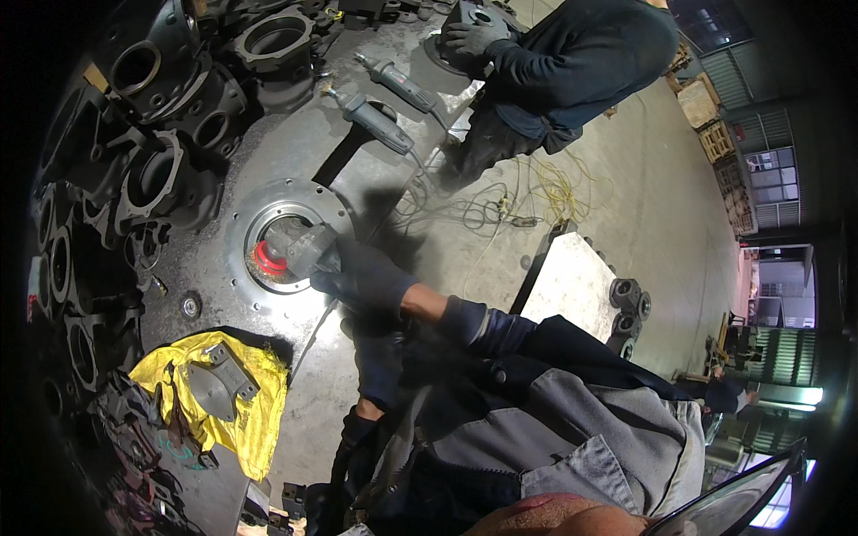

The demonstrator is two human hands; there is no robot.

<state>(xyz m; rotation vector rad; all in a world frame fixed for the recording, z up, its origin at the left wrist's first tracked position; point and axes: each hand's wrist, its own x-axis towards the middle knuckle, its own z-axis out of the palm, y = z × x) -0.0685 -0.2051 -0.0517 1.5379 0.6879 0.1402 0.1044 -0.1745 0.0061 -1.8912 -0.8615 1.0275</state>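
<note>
My right hand (365,275), in a dark glove, is closed round a grey tool with a red round end (270,259). Its exact kind is unclear. The red end sits inside the central opening of a round metal flange (239,237) with bolt holes around its rim. My left hand (379,350), also dark-gloved, is below and nearer to me, close to the right wrist; its fingers are hidden. A thin cord (315,338) runs from beneath my hands down across the metal table (308,380).
Dark ring-shaped castings (161,174) crowd the left side. Two grey hand-held grinders (375,123) lie beyond the flange. A co-worker's gloved hand (474,40) rests on a casting. A yellow sack (259,420) carries a metal bracket (219,384). Cables (559,192) tangle on the floor.
</note>
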